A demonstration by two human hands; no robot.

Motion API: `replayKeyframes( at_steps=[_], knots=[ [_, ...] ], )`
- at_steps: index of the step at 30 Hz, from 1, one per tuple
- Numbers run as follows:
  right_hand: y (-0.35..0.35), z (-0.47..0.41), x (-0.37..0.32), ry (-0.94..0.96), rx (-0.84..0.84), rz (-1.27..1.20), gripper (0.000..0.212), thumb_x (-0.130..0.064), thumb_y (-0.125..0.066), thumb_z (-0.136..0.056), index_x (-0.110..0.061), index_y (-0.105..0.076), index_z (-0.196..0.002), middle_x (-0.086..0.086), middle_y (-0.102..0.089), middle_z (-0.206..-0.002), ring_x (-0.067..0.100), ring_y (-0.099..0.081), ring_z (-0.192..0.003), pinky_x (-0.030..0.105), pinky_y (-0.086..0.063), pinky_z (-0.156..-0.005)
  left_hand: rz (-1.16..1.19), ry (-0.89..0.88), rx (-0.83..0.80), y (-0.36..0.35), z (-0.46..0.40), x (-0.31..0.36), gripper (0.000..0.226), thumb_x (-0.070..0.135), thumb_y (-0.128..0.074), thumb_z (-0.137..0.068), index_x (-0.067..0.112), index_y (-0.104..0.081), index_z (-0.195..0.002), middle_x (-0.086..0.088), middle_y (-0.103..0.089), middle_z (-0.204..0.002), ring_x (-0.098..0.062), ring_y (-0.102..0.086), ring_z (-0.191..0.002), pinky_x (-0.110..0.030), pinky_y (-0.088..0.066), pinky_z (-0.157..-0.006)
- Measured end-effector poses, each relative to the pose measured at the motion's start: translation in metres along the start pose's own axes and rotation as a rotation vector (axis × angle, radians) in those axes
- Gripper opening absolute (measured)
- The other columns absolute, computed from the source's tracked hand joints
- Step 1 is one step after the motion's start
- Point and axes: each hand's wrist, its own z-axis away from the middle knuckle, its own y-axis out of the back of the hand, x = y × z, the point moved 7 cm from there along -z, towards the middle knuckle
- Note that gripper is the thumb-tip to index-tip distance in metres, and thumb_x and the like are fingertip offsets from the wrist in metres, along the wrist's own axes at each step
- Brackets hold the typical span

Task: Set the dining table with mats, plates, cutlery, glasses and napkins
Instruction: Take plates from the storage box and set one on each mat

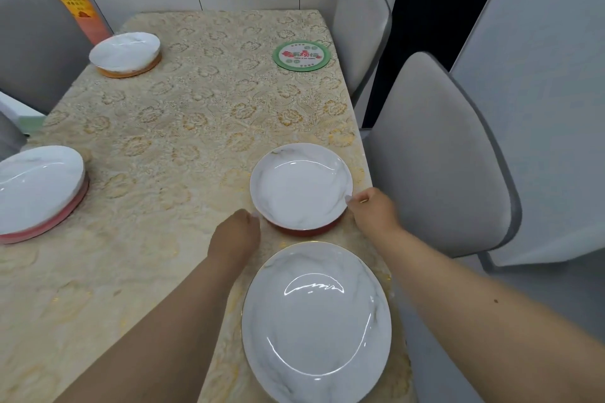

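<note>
Your left hand (236,232) and right hand (370,206) pinch opposite rims of the marble plate (301,185), likely to centre it on the red mat (304,232) near the desk's (196,114) right edge. A spare plate (316,314) waits at the near edge, probably for the bare green mat (300,55) by the far right corner.

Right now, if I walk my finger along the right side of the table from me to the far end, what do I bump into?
Bare marble plate → plate on the red mat, touched by left hand and right hand → green round mat.
</note>
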Motion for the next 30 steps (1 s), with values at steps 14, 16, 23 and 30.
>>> replayKeyframes(
  at_steps=[14, 16, 23, 30],
  knots=[
    [-0.005, 0.099, 0.044, -0.022, -0.17, 0.244, 0.048, -0.043, -0.028, -0.102, -0.006, -0.058, -0.093, 0.004, -0.053, -0.082, 0.03, -0.052, -0.088, 0.029, -0.036, -0.074, 0.084, 0.174, -0.299, -0.016, 0.113, -0.035, 0.072, 0.061, -0.018, -0.097, 0.007, -0.064, -0.092, -0.01, -0.068, -0.092, -0.025, -0.065, -0.082, -0.029, -0.05, -0.063],
    [-0.004, 0.114, 0.054, -0.03, -0.148, 0.216, 0.047, -0.045, -0.026, -0.101, -0.009, -0.056, -0.095, 0.007, -0.058, -0.094, 0.028, -0.053, -0.09, 0.031, -0.039, -0.076, 0.209, 0.207, -0.331, -0.022, 0.126, -0.043, 0.066, 0.062, -0.025, -0.096, 0.009, -0.064, -0.1, -0.011, -0.068, -0.098, -0.027, -0.066, -0.084, -0.033, -0.056, -0.06],
    [0.005, 0.128, 0.054, -0.006, -0.111, 0.124, 0.041, -0.041, -0.034, -0.1, -0.009, -0.06, -0.101, 0.008, -0.063, -0.098, 0.027, -0.058, -0.091, 0.03, -0.043, -0.073, 0.304, 0.138, -0.231, 0.0, 0.141, -0.035, 0.044, 0.047, -0.037, -0.099, 0.009, -0.059, -0.106, -0.014, -0.066, -0.102, -0.034, -0.066, -0.087, -0.048, -0.059, -0.067],
    [0.052, 0.1, -0.026, 0.127, -0.056, 0.043, 0.031, -0.032, -0.036, -0.099, -0.011, -0.053, -0.085, 0.011, -0.057, -0.091, 0.028, -0.052, -0.083, 0.03, -0.038, -0.072, 0.466, 0.116, -0.125, 0.071, 0.126, 0.029, 0.033, 0.038, -0.045, -0.099, 0.009, -0.061, -0.097, -0.017, -0.068, -0.088, -0.039, -0.069, -0.067, -0.045, -0.059, -0.054]
  ],
)
